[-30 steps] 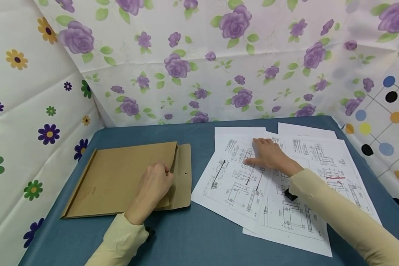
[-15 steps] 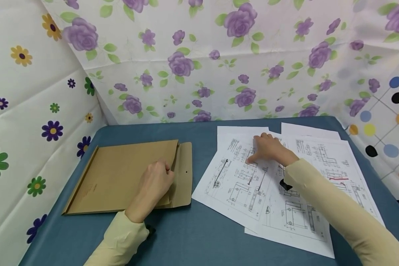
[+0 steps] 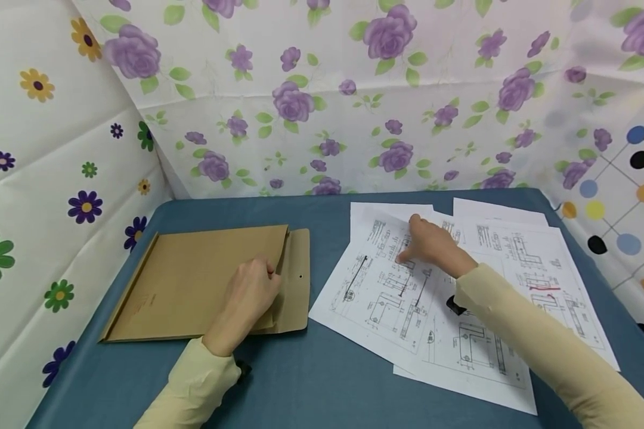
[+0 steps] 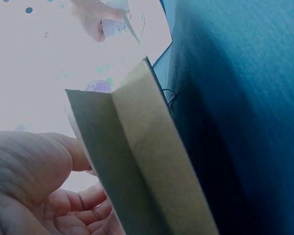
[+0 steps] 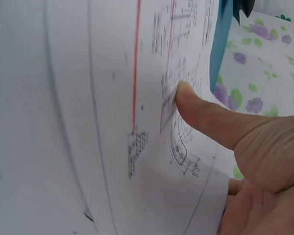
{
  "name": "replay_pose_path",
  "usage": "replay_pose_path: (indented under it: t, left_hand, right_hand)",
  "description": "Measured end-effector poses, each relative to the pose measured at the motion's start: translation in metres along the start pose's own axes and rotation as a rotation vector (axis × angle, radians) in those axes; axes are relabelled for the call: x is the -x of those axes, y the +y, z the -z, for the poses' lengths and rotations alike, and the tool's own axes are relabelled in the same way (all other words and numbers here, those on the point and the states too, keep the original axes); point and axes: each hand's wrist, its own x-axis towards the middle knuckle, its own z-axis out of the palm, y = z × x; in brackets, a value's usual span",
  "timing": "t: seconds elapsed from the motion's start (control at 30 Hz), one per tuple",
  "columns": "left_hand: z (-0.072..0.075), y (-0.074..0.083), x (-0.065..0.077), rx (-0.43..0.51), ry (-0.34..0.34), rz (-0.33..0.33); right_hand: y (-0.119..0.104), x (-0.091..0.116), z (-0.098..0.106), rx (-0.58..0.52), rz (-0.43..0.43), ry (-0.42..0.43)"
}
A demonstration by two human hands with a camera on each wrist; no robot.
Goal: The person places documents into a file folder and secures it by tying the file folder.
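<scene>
On the table's left lies a brown kraft-paper document envelope (image 3: 198, 280), its flap (image 3: 296, 286) extending to the right. My left hand (image 3: 249, 292) pinches the envelope's upper layer near the opening, curled fingers at its edge. From the left wrist, the envelope (image 4: 152, 161) gapes beside my left hand (image 4: 29, 181). To the right, several printed sheets with technical drawings (image 3: 381, 304) overlap one another. My right hand (image 3: 434, 244) holds the top left sheet by its far edge. In the right wrist view my thumb (image 5: 206, 115) presses on the printed side, and the other fingers go behind the sheet.
A blue cloth (image 3: 322, 381) covers the table. Behind it hangs a white curtain with purple roses (image 3: 295, 101). More patterned cloth closes off the left and right sides. A red line marks one of the right-hand drawings (image 3: 544, 288).
My right hand has closed its fingers on the sheet's far edge, where it lay spread before. The left hand keeps its place on the envelope. The head view has shifted slightly.
</scene>
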Motion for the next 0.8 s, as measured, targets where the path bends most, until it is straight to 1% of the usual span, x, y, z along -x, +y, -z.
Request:
replay_pose_path:
  t: [0.07, 0.17, 0.23, 0.3, 0.37, 0.53, 0.67, 0.8]
  left_hand:
    - [0.0, 0.0, -0.001, 0.0, -0.002, -0.004]
    - [0.0, -0.001, -0.001, 0.003, -0.004, -0.007]
    - [0.0, -0.001, 0.0, 0.01, -0.009, -0.007]
    - [-0.001, -0.001, 0.0, 0.014, -0.011, -0.007]
    - [-0.001, -0.001, 0.001, 0.019, -0.015, -0.004]
    - [-0.002, -0.002, 0.001, 0.023, -0.016, 0.001]
    - [-0.003, -0.001, 0.001, 0.017, -0.01, -0.004]
    - [-0.003, -0.001, 0.001, 0.013, -0.007, -0.006]
  right_hand:
    - [0.001, 0.002, -0.003, -0.008, 0.004, 0.033]
    - [0.005, 0.006, -0.005, -0.007, 0.022, 0.115]
    - [0.008, 0.009, -0.004, -0.029, 0.04, 0.159]
    - [0.013, 0.011, 0.001, -0.074, 0.055, 0.166]
    - [0.019, 0.013, 0.009, -0.132, 0.081, 0.119]
    - [0.029, 0.019, 0.04, -0.247, 0.156, -0.059]
    - [0.032, 0.032, 0.066, -0.359, 0.162, -0.173]
    - [0.037, 0.046, 0.085, -0.505, 0.152, -0.268]
